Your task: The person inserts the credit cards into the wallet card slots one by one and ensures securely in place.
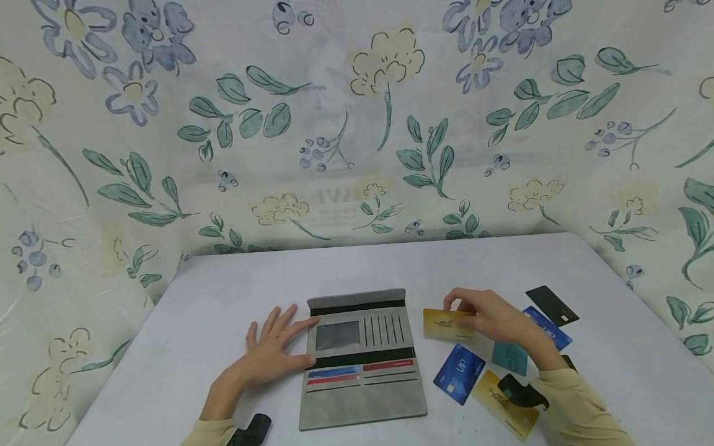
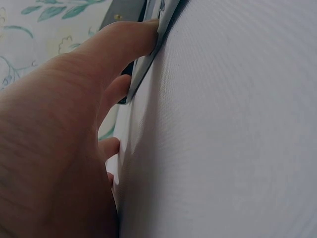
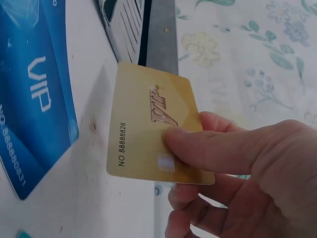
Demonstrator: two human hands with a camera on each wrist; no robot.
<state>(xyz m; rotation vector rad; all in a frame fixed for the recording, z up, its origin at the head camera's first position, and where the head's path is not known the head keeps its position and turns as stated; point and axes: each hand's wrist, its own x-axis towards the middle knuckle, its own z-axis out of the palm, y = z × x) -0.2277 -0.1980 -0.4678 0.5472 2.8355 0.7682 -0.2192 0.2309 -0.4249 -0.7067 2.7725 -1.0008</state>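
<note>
In the head view a grey card wallet [image 1: 362, 406] lies unfolded, with blue and red cards [image 1: 388, 365] in its upper slots. My left hand [image 1: 273, 353] has its fingers spread, thumb and index finger touching the wallet's left edge; the left wrist view shows these fingertips at the edge of the wallet [image 2: 143, 67]. Just right of the wallet, my right hand [image 1: 493, 313] pinches a gold VIP card [image 3: 133, 134] between thumb and fingers. In the right wrist view the thumb rests across its printed face near the chip, and the card's far corner overlaps the wallet.
Right of the wallet lie a blue VIP card [image 1: 458, 375], another gold card [image 1: 496, 402], a teal card [image 1: 510, 358], a second blue card [image 1: 549, 328] and a black card [image 1: 552, 305]. The right forearm passes over some of them. A floral cloth [image 1: 334, 186] hangs behind the white table [image 1: 245, 272].
</note>
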